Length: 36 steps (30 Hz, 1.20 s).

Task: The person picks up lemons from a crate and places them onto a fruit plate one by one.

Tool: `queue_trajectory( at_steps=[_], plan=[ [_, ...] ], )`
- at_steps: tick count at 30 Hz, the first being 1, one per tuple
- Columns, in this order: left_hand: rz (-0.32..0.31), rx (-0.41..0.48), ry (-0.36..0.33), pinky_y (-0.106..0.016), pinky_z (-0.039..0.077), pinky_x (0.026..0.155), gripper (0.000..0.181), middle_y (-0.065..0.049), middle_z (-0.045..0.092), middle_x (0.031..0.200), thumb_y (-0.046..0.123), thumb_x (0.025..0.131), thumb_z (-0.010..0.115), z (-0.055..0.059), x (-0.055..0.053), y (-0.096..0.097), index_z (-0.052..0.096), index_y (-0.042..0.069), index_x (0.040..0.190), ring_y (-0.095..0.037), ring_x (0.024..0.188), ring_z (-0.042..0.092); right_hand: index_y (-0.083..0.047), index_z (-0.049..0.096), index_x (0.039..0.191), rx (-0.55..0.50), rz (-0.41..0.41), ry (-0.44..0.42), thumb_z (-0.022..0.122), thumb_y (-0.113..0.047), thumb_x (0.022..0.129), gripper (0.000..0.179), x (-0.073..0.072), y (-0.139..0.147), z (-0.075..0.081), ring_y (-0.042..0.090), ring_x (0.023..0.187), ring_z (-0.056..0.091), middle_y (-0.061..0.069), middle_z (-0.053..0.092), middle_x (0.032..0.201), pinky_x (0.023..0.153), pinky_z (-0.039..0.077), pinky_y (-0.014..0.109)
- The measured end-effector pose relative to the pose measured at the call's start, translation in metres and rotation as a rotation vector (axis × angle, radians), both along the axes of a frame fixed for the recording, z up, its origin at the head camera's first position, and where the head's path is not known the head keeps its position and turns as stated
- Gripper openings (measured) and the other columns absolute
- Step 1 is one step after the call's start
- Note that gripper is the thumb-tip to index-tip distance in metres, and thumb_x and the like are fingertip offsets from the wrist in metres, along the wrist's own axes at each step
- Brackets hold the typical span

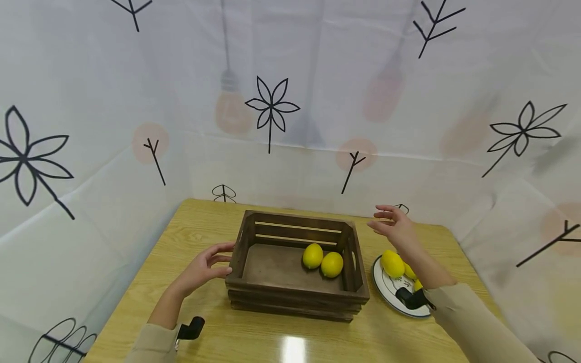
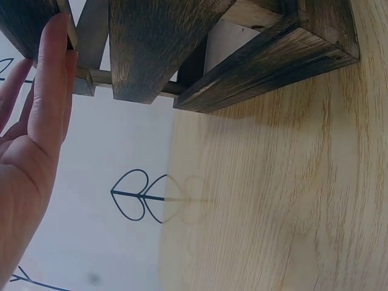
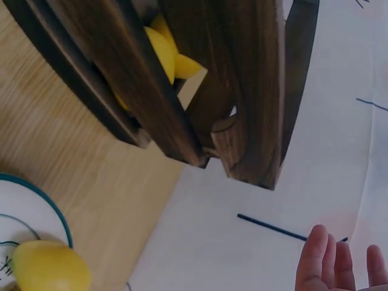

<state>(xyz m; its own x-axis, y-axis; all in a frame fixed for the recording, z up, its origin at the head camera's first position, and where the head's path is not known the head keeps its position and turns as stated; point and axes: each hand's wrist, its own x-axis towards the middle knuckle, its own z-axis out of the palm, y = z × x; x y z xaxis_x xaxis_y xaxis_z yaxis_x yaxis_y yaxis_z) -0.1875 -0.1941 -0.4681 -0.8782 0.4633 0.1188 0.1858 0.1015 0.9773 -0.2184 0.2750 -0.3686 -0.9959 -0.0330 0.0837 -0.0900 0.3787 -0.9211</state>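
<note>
A dark brown slatted wooden crate (image 1: 290, 295) stands on the table with two lemons (image 1: 312, 256) lying side by side toward its right end. My left hand (image 1: 206, 269) rests its fingertips at the crate's left end; in the left wrist view its extended fingers (image 2: 51, 85) lie along a slat. Raised in the air to the right of the crate, my right hand (image 1: 395, 227) has its fingers apart and holds nothing. Below that forearm sits a white plate (image 1: 386, 291) with a dark rim, bearing several lemons (image 1: 392, 263), partly hidden by the arm.
The wooden table (image 1: 199, 227) extends around the crate and the plate. A white cloth (image 1: 290, 166) printed with flowers and twigs hangs behind and at both sides. Each wrist carries a black camera mount (image 1: 191, 328).
</note>
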Motion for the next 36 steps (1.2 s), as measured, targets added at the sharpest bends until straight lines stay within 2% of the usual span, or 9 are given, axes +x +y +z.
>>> queue_trajectory(
  at_steps=[7,14,23,30,36],
  plan=[
    [-0.003,0.002,-0.009,-0.037,0.051,0.079,0.060,-0.022,0.033,0.140,0.009,0.087,0.066,0.002,0.000,-0.001,0.037,0.002,0.140,-0.044,0.122,0.036,0.003,0.034,0.137,-0.030,0.017,-0.013,0.064,-0.018,0.090,0.060,-0.007,-0.014,0.005,0.033,0.110,0.049,0.025,0.042,0.127,0.087,0.048,0.032],
    [-0.005,-0.001,-0.021,-0.037,0.051,0.079,0.060,-0.022,0.032,0.141,0.009,0.087,0.066,0.003,0.000,-0.001,0.037,0.003,0.140,-0.044,0.123,0.036,0.002,0.034,0.136,-0.099,0.046,-0.051,0.064,-0.014,0.090,0.058,-0.014,-0.027,0.008,0.034,0.112,0.047,0.025,0.042,0.126,0.088,0.048,0.031],
    [-0.002,-0.006,-0.024,-0.036,0.051,0.079,0.059,-0.022,0.033,0.141,0.009,0.088,0.065,0.002,0.001,-0.001,0.037,0.003,0.140,-0.044,0.123,0.036,0.004,0.036,0.134,-0.166,0.081,-0.073,0.062,-0.009,0.090,0.053,-0.021,-0.045,0.007,0.035,0.111,0.047,0.025,0.043,0.124,0.094,0.041,0.047],
    [-0.003,-0.002,-0.023,-0.037,0.051,0.079,0.060,-0.022,0.033,0.140,0.010,0.087,0.066,0.004,-0.001,-0.002,0.038,0.003,0.140,-0.045,0.122,0.036,0.004,0.038,0.132,-0.179,0.110,-0.095,0.062,-0.008,0.090,0.050,-0.028,-0.060,0.006,0.028,0.103,0.056,0.024,0.045,0.122,0.093,0.043,0.045],
    [-0.004,-0.008,-0.023,-0.037,0.051,0.079,0.060,-0.022,0.033,0.140,0.010,0.087,0.066,0.005,-0.002,-0.002,0.038,0.003,0.140,-0.044,0.122,0.036,0.005,0.040,0.131,-0.203,0.135,-0.140,0.060,-0.006,0.091,0.046,-0.036,-0.072,0.001,0.040,0.109,0.052,0.025,0.046,0.121,0.092,0.044,0.045]
  ],
)
